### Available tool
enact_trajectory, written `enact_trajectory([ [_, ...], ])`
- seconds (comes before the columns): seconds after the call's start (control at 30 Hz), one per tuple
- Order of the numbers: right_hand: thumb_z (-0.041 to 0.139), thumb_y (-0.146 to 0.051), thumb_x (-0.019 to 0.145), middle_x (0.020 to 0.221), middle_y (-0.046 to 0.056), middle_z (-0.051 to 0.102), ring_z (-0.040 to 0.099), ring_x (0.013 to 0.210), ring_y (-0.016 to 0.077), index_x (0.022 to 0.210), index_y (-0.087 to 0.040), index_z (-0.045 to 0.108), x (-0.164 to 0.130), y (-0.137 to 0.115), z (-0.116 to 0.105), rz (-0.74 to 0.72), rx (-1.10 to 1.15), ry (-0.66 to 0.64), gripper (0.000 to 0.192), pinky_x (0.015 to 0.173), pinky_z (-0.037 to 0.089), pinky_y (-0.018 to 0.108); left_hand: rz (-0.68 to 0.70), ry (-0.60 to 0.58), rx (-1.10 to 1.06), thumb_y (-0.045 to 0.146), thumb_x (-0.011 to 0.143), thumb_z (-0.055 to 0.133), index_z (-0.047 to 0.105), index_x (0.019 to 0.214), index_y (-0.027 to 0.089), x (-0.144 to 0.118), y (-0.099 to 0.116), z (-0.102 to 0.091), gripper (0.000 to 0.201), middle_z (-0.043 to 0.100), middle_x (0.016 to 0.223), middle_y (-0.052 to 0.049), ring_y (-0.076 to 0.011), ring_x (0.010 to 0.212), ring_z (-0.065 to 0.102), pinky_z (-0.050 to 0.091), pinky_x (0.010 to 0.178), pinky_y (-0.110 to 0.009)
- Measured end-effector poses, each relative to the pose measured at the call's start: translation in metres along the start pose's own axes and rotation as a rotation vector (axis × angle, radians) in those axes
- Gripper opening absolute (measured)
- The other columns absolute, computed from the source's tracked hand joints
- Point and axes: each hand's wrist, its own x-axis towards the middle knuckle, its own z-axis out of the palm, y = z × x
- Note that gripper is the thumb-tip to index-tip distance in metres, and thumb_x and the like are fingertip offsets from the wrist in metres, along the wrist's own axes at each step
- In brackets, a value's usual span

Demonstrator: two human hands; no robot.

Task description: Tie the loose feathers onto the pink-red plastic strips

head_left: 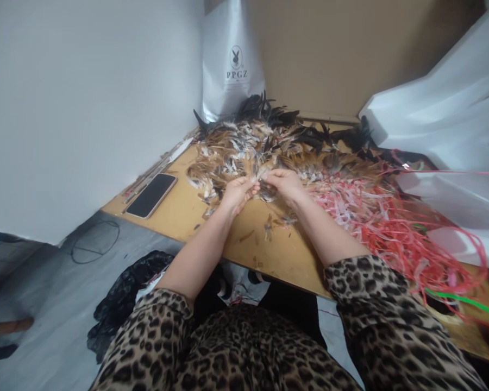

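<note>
My left hand [241, 193] and my right hand [283, 182] meet fingertip to fingertip at the near edge of a feather pile [244, 133]. Both are closed in a pinch. A small pale feather [259, 175] shows between the fingertips; its exact shape is blurred. Brown, white and grey feathers lie just behind and beneath the hands, with long black feathers [264, 108] at the back. Right of my right forearm spreads a tangled heap of pink and red strips [383, 217], touching the feathers.
A phone [151, 195] lies at the left of the wooden table [281, 260]. Behind the feathers stands a silver bag [232, 65] against the wall. White plastic [440, 108] bulges in at the right, near a green strip [464, 300]. A black plastic bag [124, 298] sits on the floor.
</note>
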Motion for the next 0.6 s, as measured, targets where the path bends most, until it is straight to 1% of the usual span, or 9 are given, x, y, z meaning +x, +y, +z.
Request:
enact_trajectory([
  [0.1, 0.070, -0.038, 0.054, 0.046, -0.003, 0.052, 0.040, 0.043, 0.0057, 0.059, -0.014, 0.061, -0.0014, 0.0007, 0.0024, -0.011, 0.002, -0.024, 0.027, 0.044, 0.030, 0.020, -0.016, -0.033, 0.003, 0.018, 0.069, 0.065, 0.058, 0.069, 0.009, -0.0002, -0.0012, -0.0002, 0.011, 0.063, 0.064, -0.003, -0.0057, 0.056, 0.059, 0.042, 0.051, -0.014],
  [0.2, 0.071, -0.037, 0.053, 0.054, -0.001, 0.059, 0.047, 0.048, 0.0072, 0.061, -0.014, 0.062, -0.0022, 0.0031, 0.0054, -0.013, 0.038, -0.024, 0.026, 0.049, 0.036, 0.021, -0.042, -0.062, 0.007, 0.018, 0.070, 0.064, 0.059, 0.073, 0.009, -0.0006, -0.0023, 0.0001, 0.010, 0.065, 0.067, -0.004, -0.0079, 0.061, 0.062, 0.042, 0.052, -0.014],
  [0.27, 0.071, -0.037, 0.052, 0.058, 0.000, 0.061, 0.049, 0.051, 0.0083, 0.063, -0.015, 0.063, -0.0024, 0.0050, 0.0068, -0.011, 0.039, -0.005, 0.026, 0.052, 0.038, 0.022, -0.044, -0.056, 0.003, 0.016, 0.071, 0.062, 0.059, 0.072, 0.009, -0.0004, -0.0028, 0.0001, 0.008, 0.064, 0.065, -0.004, -0.0072, 0.060, 0.061, 0.043, 0.053, -0.013],
  [0.43, 0.072, -0.039, 0.051, 0.051, -0.002, 0.056, 0.045, 0.047, 0.0068, 0.061, -0.014, 0.062, -0.0022, 0.0062, 0.0076, -0.028, 0.005, 0.016, 0.028, 0.049, 0.035, 0.021, -0.009, -0.039, -0.013, 0.013, 0.072, 0.061, 0.059, 0.066, 0.008, 0.0013, -0.0038, -0.0008, 0.007, 0.062, 0.059, -0.002, -0.0038, 0.050, 0.056, 0.043, 0.052, -0.013],
  [0.6, 0.072, -0.041, 0.051, 0.047, -0.004, 0.052, 0.041, 0.044, 0.0064, 0.056, -0.015, 0.057, -0.0008, 0.0057, 0.0062, -0.025, 0.056, 0.032, 0.030, 0.045, 0.032, 0.021, 0.004, -0.058, 0.004, 0.013, 0.070, 0.062, 0.060, 0.068, 0.008, 0.0008, -0.0034, -0.0004, 0.006, 0.063, 0.061, -0.003, -0.0038, 0.051, 0.057, 0.044, 0.052, -0.013],
])
